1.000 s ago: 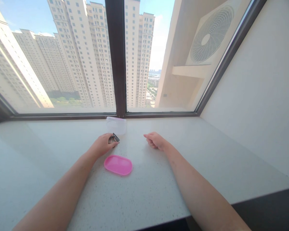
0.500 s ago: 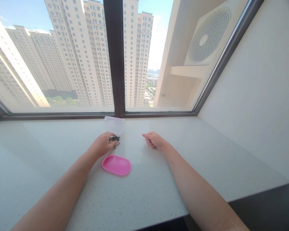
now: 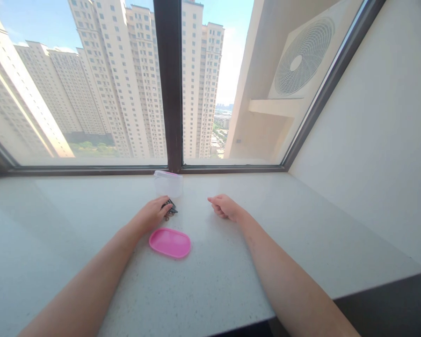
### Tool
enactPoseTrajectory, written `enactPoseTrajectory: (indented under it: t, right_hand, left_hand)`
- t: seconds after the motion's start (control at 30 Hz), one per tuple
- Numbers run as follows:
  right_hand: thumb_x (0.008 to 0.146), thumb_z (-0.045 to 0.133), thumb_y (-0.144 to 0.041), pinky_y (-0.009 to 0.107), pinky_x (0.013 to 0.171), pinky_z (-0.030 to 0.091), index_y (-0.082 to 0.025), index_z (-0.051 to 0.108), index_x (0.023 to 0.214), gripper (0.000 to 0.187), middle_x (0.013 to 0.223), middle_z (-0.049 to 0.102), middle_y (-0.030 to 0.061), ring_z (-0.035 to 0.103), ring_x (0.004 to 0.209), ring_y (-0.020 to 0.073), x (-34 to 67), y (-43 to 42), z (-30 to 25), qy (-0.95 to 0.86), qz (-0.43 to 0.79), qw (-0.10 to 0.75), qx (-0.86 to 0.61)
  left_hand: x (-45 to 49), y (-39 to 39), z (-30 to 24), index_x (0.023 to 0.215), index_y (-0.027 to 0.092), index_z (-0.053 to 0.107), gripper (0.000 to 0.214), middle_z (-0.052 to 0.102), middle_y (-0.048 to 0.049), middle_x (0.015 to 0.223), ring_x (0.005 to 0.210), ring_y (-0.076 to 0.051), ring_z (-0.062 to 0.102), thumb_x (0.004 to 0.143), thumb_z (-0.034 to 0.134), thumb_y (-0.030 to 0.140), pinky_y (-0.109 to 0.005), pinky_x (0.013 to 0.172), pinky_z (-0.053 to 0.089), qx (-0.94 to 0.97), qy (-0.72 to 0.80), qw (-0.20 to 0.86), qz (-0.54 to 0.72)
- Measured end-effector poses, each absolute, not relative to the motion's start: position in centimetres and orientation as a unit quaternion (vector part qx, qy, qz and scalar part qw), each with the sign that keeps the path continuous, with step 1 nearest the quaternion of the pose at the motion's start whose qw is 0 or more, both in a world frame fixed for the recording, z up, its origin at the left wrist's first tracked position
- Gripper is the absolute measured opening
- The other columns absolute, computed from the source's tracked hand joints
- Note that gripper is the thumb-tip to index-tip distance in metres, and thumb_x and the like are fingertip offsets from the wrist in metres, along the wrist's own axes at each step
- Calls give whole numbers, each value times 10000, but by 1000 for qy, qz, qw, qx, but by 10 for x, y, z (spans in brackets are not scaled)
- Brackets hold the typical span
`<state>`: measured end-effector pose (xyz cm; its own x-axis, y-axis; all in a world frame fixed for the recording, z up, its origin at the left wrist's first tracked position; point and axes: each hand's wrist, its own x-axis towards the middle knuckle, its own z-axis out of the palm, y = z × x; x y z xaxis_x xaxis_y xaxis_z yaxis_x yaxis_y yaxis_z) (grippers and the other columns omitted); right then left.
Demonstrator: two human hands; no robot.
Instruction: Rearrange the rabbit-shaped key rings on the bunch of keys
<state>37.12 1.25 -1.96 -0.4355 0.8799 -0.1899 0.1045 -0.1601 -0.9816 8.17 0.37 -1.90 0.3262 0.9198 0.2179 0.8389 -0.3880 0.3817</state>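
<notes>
My left hand (image 3: pixel 153 213) rests on the pale stone sill (image 3: pixel 73 220), its fingers closed on a small bunch of dark metal clips (image 3: pixel 169 207) that pokes out past the fingertips. Just beyond the clips stands a small clear plastic box (image 3: pixel 168 182), open at the top. A pink oval lid (image 3: pixel 170 243) lies flat on the sill right below my left hand. My right hand (image 3: pixel 224 206) lies to the right of the box, fingers curled in loosely, with nothing visible in it.
A dark window frame (image 3: pixel 168 84) runs along the back of the sill, with tower blocks outside. A white wall (image 3: pixel 372 154) closes off the right side. The sill's front edge (image 3: pixel 372 288) drops off at the lower right.
My left hand has drawn the clips in closer under its fingers, so less of them shows. My right hand has barely moved.
</notes>
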Motion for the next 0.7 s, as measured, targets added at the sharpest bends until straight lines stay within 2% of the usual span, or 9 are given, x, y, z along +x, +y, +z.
enactPoseTrajectory:
  t: [0.3,0.53,0.7]
  right_hand:
    - [801,543,-439,191,339,60,-205,247,537,460,426,202,-95,123,355,33,371,11,-17,-571,626,307,-434]
    - [798,548,-441,193,340,60,-203,257,539,456,431,203,-95,122,360,34,372,12,-19,-571,626,306,-433]
    - [792,554,-443,194,340,60,-204,259,540,455,434,207,-94,121,362,34,372,12,-18,-571,626,309,-432]
  left_hand:
    - [89,-3,-17,1208,239,549,465,561,-61,1283,1152,-254,521,823,442,478,-344,960,394,827,499,133,221]
    - [86,-1,-17,1205,175,555,497,557,-118,1277,1177,-271,500,813,451,462,-358,991,361,797,547,113,229]
    - [84,-1,-18,1152,196,589,459,631,-91,1171,1057,-266,582,806,448,462,-350,893,434,799,540,125,232]
